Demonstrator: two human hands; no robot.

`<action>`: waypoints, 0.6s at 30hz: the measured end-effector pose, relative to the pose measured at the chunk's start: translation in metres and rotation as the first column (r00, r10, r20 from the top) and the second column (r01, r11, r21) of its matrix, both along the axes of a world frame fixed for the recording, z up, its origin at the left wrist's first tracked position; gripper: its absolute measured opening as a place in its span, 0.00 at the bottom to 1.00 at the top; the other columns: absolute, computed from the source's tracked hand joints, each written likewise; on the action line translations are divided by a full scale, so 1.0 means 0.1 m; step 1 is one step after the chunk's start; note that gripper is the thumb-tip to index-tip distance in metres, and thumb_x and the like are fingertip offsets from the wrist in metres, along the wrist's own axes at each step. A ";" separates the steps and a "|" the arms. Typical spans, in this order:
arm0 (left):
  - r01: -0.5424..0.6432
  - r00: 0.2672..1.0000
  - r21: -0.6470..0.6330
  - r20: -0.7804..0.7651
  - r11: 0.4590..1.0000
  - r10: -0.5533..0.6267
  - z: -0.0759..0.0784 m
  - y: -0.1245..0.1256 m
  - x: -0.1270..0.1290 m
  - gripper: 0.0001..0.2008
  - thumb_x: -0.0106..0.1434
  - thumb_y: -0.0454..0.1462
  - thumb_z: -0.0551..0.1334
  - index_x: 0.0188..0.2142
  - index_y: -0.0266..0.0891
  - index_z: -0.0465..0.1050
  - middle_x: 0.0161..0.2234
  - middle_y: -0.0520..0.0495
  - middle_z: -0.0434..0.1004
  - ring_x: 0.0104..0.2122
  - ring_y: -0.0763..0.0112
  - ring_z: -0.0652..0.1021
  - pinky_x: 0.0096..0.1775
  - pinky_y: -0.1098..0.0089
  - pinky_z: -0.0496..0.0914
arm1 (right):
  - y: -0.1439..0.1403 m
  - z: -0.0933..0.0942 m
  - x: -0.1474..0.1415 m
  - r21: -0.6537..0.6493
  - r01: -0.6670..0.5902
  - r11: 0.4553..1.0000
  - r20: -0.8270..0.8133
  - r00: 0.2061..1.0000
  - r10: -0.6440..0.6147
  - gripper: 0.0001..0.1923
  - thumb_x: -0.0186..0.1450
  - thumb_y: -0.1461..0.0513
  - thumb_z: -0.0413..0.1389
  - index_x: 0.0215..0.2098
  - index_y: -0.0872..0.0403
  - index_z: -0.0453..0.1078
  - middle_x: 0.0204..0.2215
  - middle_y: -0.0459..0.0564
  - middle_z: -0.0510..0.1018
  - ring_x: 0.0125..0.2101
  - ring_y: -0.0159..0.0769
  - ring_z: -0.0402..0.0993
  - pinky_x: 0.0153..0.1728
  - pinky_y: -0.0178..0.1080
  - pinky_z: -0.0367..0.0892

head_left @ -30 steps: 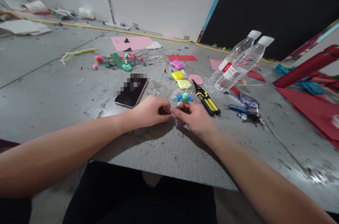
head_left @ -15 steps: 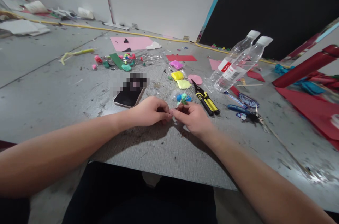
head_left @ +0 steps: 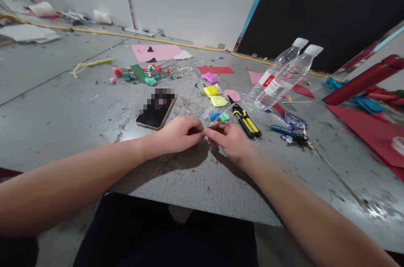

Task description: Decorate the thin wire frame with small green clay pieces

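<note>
Only red-and-white bottle label (head_left: 274,84), print unreadable.

- Even, fairly bright indoor light falls from above on the scuffed grey worktop (head_left: 63,119).
- Soft dark shadows lie under the left hand (head_left: 178,134) and the right hand (head_left: 232,140), spreading toward the near edge.
- A pale sheen shows on the worktop at the far right, near the edge.
- Wide-angle distortion bends the forearms and the worktop's edges outward.
- The black smartphone with a pixelated patch (head_left: 156,110) is partly obscured by that mosaic.
- The two clear plastic bottles with white caps (head_left: 284,75) look slightly soft; the corners are blurrier.
</note>
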State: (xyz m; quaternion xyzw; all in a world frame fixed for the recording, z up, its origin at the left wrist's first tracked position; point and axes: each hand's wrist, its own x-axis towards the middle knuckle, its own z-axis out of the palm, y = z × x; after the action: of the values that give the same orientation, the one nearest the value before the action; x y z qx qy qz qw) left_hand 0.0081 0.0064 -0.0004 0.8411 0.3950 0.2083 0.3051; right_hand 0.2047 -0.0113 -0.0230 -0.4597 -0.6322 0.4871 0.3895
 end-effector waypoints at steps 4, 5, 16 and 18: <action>0.034 0.999 0.082 0.002 0.996 -0.034 -0.02 0.02 -0.01 0.13 0.67 0.39 0.59 0.27 0.37 0.72 0.23 0.51 0.75 0.24 0.74 0.72 0.30 0.71 0.62 | 0.00 0.00 -0.01 -0.016 -0.023 1.000 -0.026 0.999 0.022 0.19 0.59 0.47 0.66 0.26 0.51 0.69 0.21 0.42 0.70 0.24 0.33 0.64 0.30 0.41 0.63; 0.044 0.999 0.094 -0.005 0.995 -0.044 -0.02 0.02 -0.02 0.14 0.68 0.40 0.58 0.26 0.37 0.72 0.22 0.51 0.75 0.24 0.74 0.72 0.30 0.71 0.62 | 0.00 0.00 -0.01 -0.016 -0.023 1.000 -0.028 0.999 0.023 0.19 0.59 0.47 0.66 0.26 0.51 0.69 0.21 0.42 0.70 0.24 0.33 0.63 0.30 0.41 0.63; 0.088 0.993 0.209 -0.094 0.974 -0.070 -0.04 0.02 -0.01 0.16 0.69 0.37 0.56 0.26 0.37 0.75 0.24 0.48 0.77 0.25 0.72 0.73 0.31 0.70 0.63 | 0.00 0.00 -0.02 -0.029 0.014 0.999 -0.020 1.000 -0.015 0.28 0.55 0.37 0.65 0.23 0.49 0.66 0.19 0.42 0.68 0.23 0.33 0.62 0.29 0.41 0.62; 0.082 0.993 0.239 -0.100 0.968 -0.059 -0.04 0.01 -0.01 0.14 0.68 0.36 0.58 0.26 0.37 0.75 0.23 0.48 0.76 0.25 0.71 0.72 0.30 0.69 0.62 | -0.01 0.00 -0.02 -0.042 0.022 0.999 -0.018 1.000 -0.022 0.29 0.55 0.36 0.65 0.23 0.49 0.66 0.19 0.43 0.68 0.23 0.33 0.62 0.28 0.41 0.61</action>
State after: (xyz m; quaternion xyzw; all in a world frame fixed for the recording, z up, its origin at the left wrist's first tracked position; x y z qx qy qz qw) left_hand 0.0069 0.0077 -0.0047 0.8943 0.3499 0.2053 0.1887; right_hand 0.2024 -0.0119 -0.0228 -0.4702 -0.6130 0.5003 0.3909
